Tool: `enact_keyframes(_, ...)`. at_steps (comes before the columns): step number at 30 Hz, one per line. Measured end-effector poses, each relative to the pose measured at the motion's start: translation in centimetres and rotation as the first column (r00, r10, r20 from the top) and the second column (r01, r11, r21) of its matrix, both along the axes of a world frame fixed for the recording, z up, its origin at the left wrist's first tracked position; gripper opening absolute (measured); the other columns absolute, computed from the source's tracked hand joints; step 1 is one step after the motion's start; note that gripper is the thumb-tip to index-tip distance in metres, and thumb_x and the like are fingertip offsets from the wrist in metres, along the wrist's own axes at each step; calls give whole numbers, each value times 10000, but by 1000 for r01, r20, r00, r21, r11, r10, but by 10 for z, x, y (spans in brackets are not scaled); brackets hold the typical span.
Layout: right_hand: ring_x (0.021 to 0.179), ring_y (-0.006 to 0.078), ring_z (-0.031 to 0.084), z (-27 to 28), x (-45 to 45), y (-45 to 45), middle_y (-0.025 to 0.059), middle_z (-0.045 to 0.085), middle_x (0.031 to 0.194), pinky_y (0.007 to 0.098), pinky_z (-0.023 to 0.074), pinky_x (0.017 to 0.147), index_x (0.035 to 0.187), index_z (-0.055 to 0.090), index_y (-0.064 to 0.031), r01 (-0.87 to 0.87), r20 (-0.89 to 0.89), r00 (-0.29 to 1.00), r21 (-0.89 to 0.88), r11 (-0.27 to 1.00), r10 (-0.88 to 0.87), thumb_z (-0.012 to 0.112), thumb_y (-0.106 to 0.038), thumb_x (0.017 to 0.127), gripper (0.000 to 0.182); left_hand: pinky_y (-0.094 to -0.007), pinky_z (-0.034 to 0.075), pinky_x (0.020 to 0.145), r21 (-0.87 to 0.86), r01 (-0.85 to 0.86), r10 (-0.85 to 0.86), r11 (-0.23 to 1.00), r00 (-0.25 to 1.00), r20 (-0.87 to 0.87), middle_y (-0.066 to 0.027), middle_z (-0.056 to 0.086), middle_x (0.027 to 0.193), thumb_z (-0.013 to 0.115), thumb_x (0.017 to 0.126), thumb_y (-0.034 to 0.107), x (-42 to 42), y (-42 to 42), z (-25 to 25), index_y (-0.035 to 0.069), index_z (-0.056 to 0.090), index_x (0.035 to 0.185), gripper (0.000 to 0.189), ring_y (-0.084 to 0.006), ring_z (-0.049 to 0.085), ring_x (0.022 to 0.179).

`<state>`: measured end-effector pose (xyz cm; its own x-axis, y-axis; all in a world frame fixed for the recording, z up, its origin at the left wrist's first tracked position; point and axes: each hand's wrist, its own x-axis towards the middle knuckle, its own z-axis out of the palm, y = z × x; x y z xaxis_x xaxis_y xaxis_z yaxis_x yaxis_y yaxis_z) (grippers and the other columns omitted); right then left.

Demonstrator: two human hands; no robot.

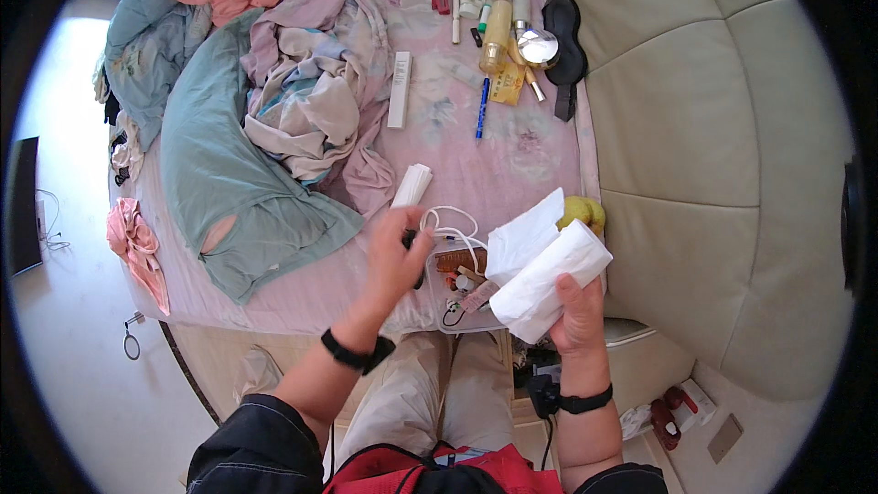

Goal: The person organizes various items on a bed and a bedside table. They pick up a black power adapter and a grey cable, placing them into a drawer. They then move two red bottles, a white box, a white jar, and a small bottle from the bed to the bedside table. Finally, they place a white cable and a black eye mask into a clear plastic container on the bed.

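In my right hand [579, 312] is a white paper roll [549, 281], tilted, with a loose sheet [525, 233] standing off its upper left side. My left hand [401, 247] is blurred, over the bed near the clear plastic box [442, 319]. A white ribbed object [413, 184] lies just beyond its fingers, and a dark object shows partly behind it; I cannot tell whether the hand grips either. A white cable [456, 213] loops between the hand and the box. Inside the box are a brown case [456, 261] and several small items. A yellow-green pear [583, 209] sits behind the roll.
Bottles [497, 34], a silver compact [538, 48], a blue pen [483, 110] and a black eye mask [566, 38] lie toward the padded headboard [679, 116]. A white carton [399, 89], crumpled bedding [309, 96] and a green pillow [212, 171] lie farther left.
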<state>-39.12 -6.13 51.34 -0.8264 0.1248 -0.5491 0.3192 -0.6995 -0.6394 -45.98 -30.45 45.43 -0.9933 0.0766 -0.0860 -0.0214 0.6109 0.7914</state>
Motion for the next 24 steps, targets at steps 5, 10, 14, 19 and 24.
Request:
enact_keyframes(5, 1152, 249, 532, 12, 6, 6, 100, 532, 1271, 411, 430, 993, 1329, 421, -36, 9, -4, 1000, -238, 971, -10, 671, -224, 826, 592, -456, 473, 765, -456, 40, -31, 889, 999, 27, -179, 589, 1000, 730, 714, 174, -21, -34, -74, 43, 557, 1108, 451, -383, 584, 907)
enact_keyframes(10, 1118, 245, 562, 18, 19, 11, 100, 566, 1236, 405, 444, 981, 1317, 440, -28, 0, 11, 1000, -190, 982, 2, 687, -240, 820, 593, -421, 483, 794, -323, 9, 0, 946, 1000, 29, -162, 626, 1004, 623, 789, 122, -37, -14, -43, 17, 511, 1148, 391, -322, 611, 918)
enact_keyframes(14, 1113, 240, 567, 31, 25, 14, 101, 565, 1234, 400, 460, 966, 1327, 424, -24, -7, -85, 996, -288, 958, -18, 711, -265, 807, 641, -331, 476, 837, 524, -24, -260, 851, 848, 461, -71, 621, 1081, 525, 900, 75, -10, 36, 37, 33, 473, 1260, 367, -175, 598, 958)
enact_keyframes(19, 1085, 230, 586, 60, 26, 19, 95, 580, 1203, 389, 485, 935, 1325, 417, -12, 16, -147, 986, -353, 936, -72, 745, -296, 778, 698, -319, 476, 926, 738, -522, -587, 428, 460, 666, -80, 550, 1248, 513, 919, 38, 32, 92, 78, 44, 388, 1369, 467, -183, 586, 1073)
enact_keyframes(24, 1083, 229, 590, 92, 44, 40, 103, 582, 1202, 385, 490, 930, 1334, 407, -6, -33, -239, 970, -318, 948, -47, 764, -308, 762, 739, -373, 479, 955, 655, -714, -750, 249, 286, 597, -143, 545, 1267, 521, 890, 23, 47, 110, 103, 10, 406, 1346, 470, -236, 575, 1129)
